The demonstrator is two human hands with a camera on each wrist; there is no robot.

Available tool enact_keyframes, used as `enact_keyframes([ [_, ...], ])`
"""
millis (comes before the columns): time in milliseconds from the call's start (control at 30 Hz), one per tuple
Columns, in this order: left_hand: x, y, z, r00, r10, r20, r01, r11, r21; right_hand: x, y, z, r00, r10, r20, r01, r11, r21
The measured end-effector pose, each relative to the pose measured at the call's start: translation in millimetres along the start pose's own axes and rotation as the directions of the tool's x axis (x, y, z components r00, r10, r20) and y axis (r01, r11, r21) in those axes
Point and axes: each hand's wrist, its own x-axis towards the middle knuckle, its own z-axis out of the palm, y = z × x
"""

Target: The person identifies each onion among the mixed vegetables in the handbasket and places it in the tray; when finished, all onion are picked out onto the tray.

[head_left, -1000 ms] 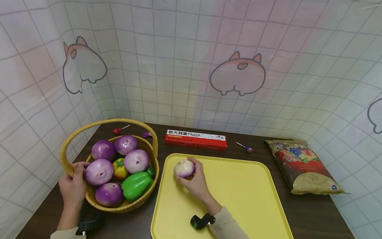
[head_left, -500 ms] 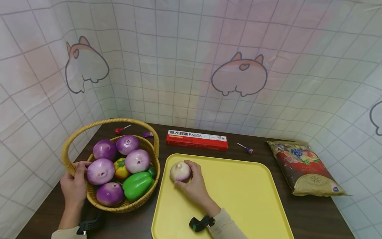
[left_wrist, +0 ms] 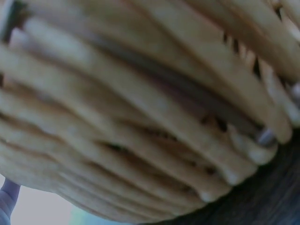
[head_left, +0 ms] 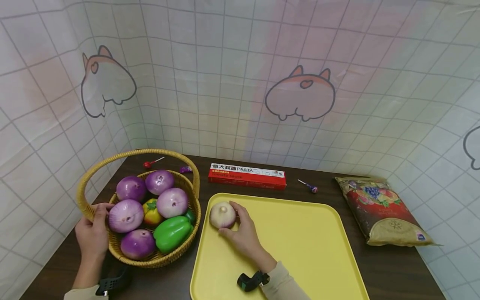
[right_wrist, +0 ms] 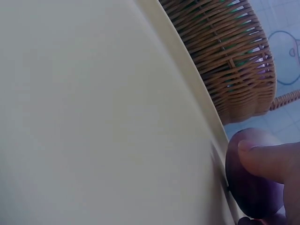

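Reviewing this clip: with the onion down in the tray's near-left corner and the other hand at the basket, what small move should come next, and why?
Probably the right hand should let go and lift away. The onion appears to rest on the yellow tray near its left edge, with fingers curled around it. The left hand grips the basket rim, where five more onions remain.

Left wrist view: close-up of woven basket wall

The wicker basket point(left_wrist: 140, 112) fills nearly the whole frame, out of focus, its pale tan strands running diagonally from upper left to lower right. A dark surface point(left_wrist: 276, 197) shows at lower right. A fingertip point(left_wrist: 7, 199) appears at the lower left edge.
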Motion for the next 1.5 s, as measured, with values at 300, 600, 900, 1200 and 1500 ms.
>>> enact_keyframes([
  [300, 0.3, -0.6, -0.8, 1.000, 0.015, -0.004, -0.015, 1.000, -0.020, 0.8, -2.5, 0.8, 1.000, 0.000, -0.016, 0.000, 1.000, 0.014],
  [600, 2.5, -3.7, -2.7, 0.998, 0.052, -0.032, -0.052, 0.999, -0.009, 0.6, -1.5, 2.7, 0.999, -0.026, -0.027, 0.026, 1.000, 0.016],
  [900, 7.0, -6.6, -5.2, 0.997, 0.067, -0.050, -0.069, 0.997, -0.035, -2.2, -34.2, -2.3, 0.999, -0.031, -0.032, 0.034, 0.996, 0.085],
  [1200, 5.5, -4.9, -4.9, 0.996, 0.065, -0.054, -0.067, 0.997, -0.045, -5.1, -56.8, -11.7, 0.989, -0.019, -0.145, 0.030, 0.997, 0.072],
  [1500, -3.3, 23.9, 0.7, 0.996, 0.089, -0.026, -0.091, 0.993, -0.070, -0.9, -68.5, 9.5, 0.896, -0.389, -0.213, 0.391, 0.920, -0.038],
])
